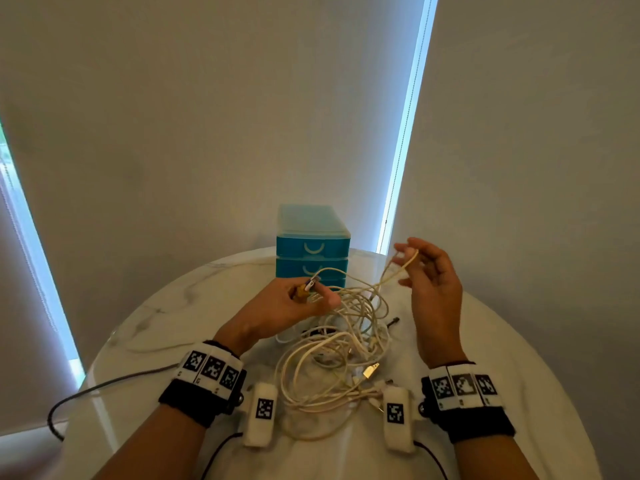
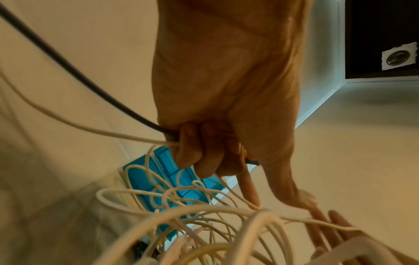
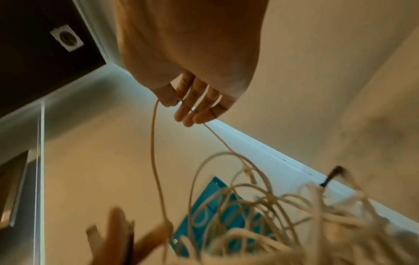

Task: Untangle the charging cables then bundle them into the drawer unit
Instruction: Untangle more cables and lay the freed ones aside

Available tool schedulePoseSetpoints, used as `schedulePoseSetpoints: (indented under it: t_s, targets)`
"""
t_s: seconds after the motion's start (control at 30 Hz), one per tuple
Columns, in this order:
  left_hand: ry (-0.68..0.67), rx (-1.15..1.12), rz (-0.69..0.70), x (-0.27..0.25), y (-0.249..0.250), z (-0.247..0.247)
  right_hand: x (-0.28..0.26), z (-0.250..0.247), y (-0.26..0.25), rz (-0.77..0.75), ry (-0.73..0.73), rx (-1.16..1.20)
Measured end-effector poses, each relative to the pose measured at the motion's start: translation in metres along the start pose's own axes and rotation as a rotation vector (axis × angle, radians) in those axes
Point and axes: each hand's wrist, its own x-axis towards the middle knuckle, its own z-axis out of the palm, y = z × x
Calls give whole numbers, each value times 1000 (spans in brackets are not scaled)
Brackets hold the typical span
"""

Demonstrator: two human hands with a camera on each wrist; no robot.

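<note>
A tangle of white charging cables (image 1: 343,337) lies on the round marble table (image 1: 519,358) between my hands. My left hand (image 1: 298,303) is curled round cable ends, a white strand and a black cable (image 2: 68,64), with a metal plug (image 1: 313,282) sticking out of the fist (image 2: 204,152). My right hand (image 1: 426,271) is raised and pinches a loop of white cable (image 1: 401,268) between thumb and fingers (image 3: 181,105); both strands hang down into the tangle (image 3: 260,206). The blue drawer unit (image 1: 312,244) stands behind, all drawers closed.
A gold USB plug (image 1: 370,370) lies at the near side of the pile. A small black plug (image 1: 393,321) lies right of it. A dark cable (image 1: 104,386) runs off the table's left edge. Window blinds hang close behind the table.
</note>
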Motion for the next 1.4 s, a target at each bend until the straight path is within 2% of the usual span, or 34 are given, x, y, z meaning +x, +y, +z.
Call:
schedulePoseSetpoints:
  t_s: [0.07, 0.2, 0.37, 0.43, 0.53, 0.63, 0.73, 0.8, 0.9, 1.0, 1.07, 1.2, 1.33, 1.4]
  targets:
    - [28, 43, 2, 0, -5, -3, 3, -3, -8, -19, 1, 123]
    - [138, 179, -30, 5, -23, -12, -2, 1, -11, 184, -92, 372]
    - [365, 137, -68, 8, -26, -18, -4, 5, -18, 409, -86, 673]
    - [467, 109, -113, 7, -24, -19, -2, 3, -13, 451, -69, 687]
    - [564, 59, -140, 4, -23, -21, 5, -3, -11, 407, -55, 663]
    - [501, -154, -142, 5, -21, -22, 5, -2, -13, 389, -110, 589]
    - [278, -460, -155, 6, -17, -20, -4, 7, -10, 430, -241, 466]
    - [159, -552, -168, 5, -14, -19, -10, 15, -8, 448, -330, 402]
    - [106, -521, -169, 1, -5, -18, -19, 24, -8, 446, -505, 287]
    - [115, -474, -228, -2, 0, -16, -32, 37, -6, 432, -735, 71]
    - [129, -433, -201, -3, -3, -16, -39, 44, -3, 440, -853, -48]
    - [154, -321, -117, -2, -11, -16, -40, 43, -6, 442, -861, -91]
    - [104, -303, -75, -4, -9, -13, -40, 40, -9, 461, -863, -89]
    - [154, -304, -66, -3, -7, -12, -40, 40, -9, 476, -846, -93]
